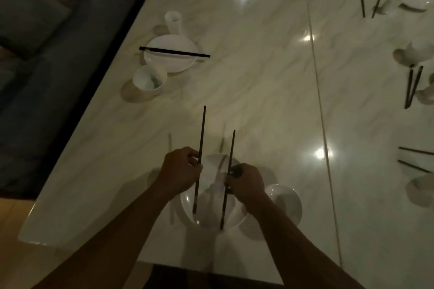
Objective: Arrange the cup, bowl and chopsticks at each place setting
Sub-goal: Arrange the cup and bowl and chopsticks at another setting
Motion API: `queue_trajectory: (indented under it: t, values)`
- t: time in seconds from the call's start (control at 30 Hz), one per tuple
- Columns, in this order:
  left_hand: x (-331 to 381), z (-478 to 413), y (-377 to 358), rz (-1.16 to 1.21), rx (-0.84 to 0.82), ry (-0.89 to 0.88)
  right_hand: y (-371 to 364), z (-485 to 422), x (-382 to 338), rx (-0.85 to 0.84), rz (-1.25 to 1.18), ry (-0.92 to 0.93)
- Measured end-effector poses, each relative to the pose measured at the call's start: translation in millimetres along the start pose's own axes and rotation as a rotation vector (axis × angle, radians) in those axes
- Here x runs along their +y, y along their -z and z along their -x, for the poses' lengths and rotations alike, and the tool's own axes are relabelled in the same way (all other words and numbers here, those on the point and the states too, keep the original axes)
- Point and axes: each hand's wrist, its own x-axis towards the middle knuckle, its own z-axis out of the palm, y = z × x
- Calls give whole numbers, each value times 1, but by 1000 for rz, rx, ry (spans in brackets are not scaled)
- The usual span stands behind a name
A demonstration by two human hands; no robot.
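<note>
My left hand (pixel 179 171) pinches one dark chopstick (pixel 201 138), which points away from me. A second dark chopstick (pixel 231 148), roughly parallel, is pinched by my right hand (pixel 246 182). Both sticks hang above a white plate (pixel 187 204) near the table's front edge. A white cup (pixel 217 159) shows between my hands, partly hidden. To the right of the plate sits a white bowl (pixel 285 202).
On the left side is a setting with a plate (pixel 170 63) bearing a chopstick pair (pixel 173 52), a bowl (pixel 149 80) and a cup (pixel 173 20). More dishes and chopsticks (pixel 412 85) lie along the right and far edges. The marble table's edge (pixel 77 124) borders a dark floor.
</note>
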Motion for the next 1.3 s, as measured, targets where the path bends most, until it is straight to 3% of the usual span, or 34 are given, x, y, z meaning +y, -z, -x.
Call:
queue_trajectory:
  t: [0.33, 1.3]
  values:
    - [-16, 48, -12, -28, 0, 36, -14, 17, 31, 17, 161, 126]
    - [-29, 45, -27, -97, -128, 45, -21, 17, 37, -8, 142, 119]
